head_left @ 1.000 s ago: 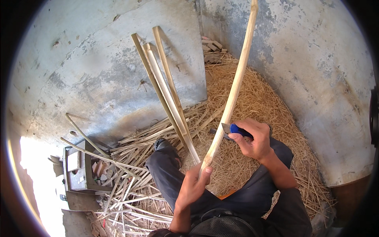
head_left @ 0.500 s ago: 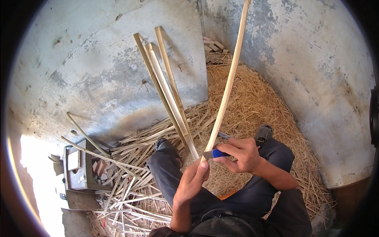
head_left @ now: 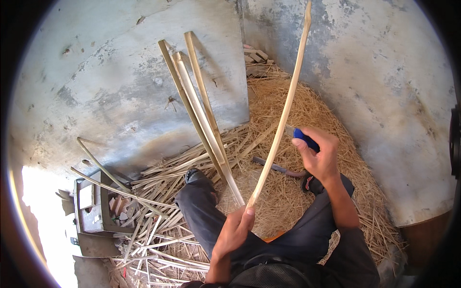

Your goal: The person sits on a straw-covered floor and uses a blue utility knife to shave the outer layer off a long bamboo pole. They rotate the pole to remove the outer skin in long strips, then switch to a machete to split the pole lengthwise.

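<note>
A long pale bamboo strip [head_left: 283, 120] rises from my left hand [head_left: 233, 231] toward the top of the view, bending slightly. My left hand is closed around its lower end, thumb on top, close to the foot of the leaning lengths. In my right hand [head_left: 324, 156] is a blue-handled knife [head_left: 307, 138], fingers wrapped round the handle. Its short blade points left and lies at the strip's right edge, around mid-length; whether it touches the wood I cannot tell.
Several split bamboo lengths [head_left: 198, 105] lean on the wall ahead. A dark metal tool with a curved brown end [head_left: 271, 166] lies on shavings [head_left: 312, 113] between my feet. Loose strips [head_left: 163, 254] and a worn wooden box [head_left: 92, 218] are at left.
My right hand has moved the knife from the strip's lower end, beside my left hand, up and away along the strip. My left hand keeps its hold, slightly lower.
</note>
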### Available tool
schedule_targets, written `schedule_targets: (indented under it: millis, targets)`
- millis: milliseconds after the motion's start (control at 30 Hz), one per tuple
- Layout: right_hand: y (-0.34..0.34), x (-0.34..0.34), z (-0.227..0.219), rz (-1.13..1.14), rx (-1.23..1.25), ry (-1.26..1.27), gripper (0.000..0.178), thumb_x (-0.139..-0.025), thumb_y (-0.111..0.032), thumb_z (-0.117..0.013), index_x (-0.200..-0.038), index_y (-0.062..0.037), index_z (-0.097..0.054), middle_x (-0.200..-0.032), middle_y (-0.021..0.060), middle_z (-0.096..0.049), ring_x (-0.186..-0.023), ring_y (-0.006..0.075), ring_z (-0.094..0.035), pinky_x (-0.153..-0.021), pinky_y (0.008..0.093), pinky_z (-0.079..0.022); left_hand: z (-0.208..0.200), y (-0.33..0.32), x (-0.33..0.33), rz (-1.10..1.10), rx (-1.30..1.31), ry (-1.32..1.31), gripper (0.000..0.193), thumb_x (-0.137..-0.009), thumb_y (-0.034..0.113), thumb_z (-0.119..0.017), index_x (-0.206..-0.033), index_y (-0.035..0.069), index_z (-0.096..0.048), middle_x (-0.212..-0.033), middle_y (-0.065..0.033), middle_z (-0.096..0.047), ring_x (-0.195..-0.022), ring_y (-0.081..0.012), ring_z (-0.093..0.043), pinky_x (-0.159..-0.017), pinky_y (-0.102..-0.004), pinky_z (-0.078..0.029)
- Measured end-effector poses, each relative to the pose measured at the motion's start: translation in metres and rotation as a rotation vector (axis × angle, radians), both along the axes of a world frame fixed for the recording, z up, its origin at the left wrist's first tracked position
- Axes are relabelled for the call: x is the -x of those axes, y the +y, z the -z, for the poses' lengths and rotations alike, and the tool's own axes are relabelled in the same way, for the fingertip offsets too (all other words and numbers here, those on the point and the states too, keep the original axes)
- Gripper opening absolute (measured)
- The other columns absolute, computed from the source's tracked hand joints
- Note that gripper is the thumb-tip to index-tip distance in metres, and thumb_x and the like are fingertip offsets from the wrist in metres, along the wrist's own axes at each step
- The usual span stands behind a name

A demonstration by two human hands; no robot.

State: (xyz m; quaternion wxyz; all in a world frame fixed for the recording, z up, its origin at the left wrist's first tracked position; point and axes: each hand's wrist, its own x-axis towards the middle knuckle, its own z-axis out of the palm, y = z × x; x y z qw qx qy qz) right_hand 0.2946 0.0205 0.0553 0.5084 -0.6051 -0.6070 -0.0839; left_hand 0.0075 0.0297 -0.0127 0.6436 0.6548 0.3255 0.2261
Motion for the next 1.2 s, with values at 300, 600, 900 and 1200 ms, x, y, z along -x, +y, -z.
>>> schedule_targets:
  millis: [300, 600, 900, 1200]
  targets:
    - [0.000, 0.003, 0.004, -0.067, 0.028, 0.045, 0.030, -0.094, -0.028, -0.079, -0.100, 0.0012, -0.075, -0.081, 0.0114, -0.072, -0.065, 0.0201, -0.067, -0.057, 0.0303, -0.051, -0.010, 0.006, 0.006, -0.028, 0.031, -0.003, 0.037, -0.112, 0.034, -0.052, -0.101, -0.001, -0.062, -0.069, -0.0017, -0.052, -0.067, -0.0100, -0.048, -0.063, -0.0313, -0.042]
    - [-0.003, 0.037, 0.023, -0.253, 0.000, -0.034, 0.029, -0.090, -0.028, -0.083, -0.101, -0.0026, -0.074, -0.081, 0.0098, -0.071, -0.062, 0.0232, -0.069, -0.054, 0.0336, -0.052, -0.024, 0.015, -0.012, -0.118, -0.273, 0.057, 0.029, -0.110, 0.026, -0.056, -0.110, -0.003, -0.060, -0.069, -0.0153, -0.057, -0.060, -0.0245, -0.053, -0.061, -0.0406, -0.044]
    - [-0.012, 0.058, 0.021, -0.285, 0.066, -0.151, 0.026, -0.086, -0.028, -0.083, -0.101, -0.0078, -0.074, -0.075, 0.0058, -0.065, -0.058, 0.0236, -0.065, -0.049, 0.0353, -0.049, -0.039, 0.017, -0.022, -0.193, -0.326, 0.104, 0.027, -0.109, 0.023, -0.056, -0.114, -0.003, -0.059, -0.072, -0.0250, -0.060, -0.069, -0.0475, -0.061, -0.062, -0.0488, -0.045]
    - [-0.009, 0.054, 0.020, -0.257, 0.065, -0.166, 0.027, -0.086, -0.029, -0.085, -0.097, -0.0061, -0.076, -0.070, 0.0052, -0.066, -0.050, 0.0199, -0.060, -0.047, 0.0325, -0.046, -0.033, 0.019, -0.019, -0.171, -0.302, 0.166, 0.030, -0.110, 0.026, -0.054, -0.115, -0.004, -0.060, -0.072, -0.0262, -0.060, -0.070, -0.0495, -0.062, -0.064, -0.0500, -0.046]
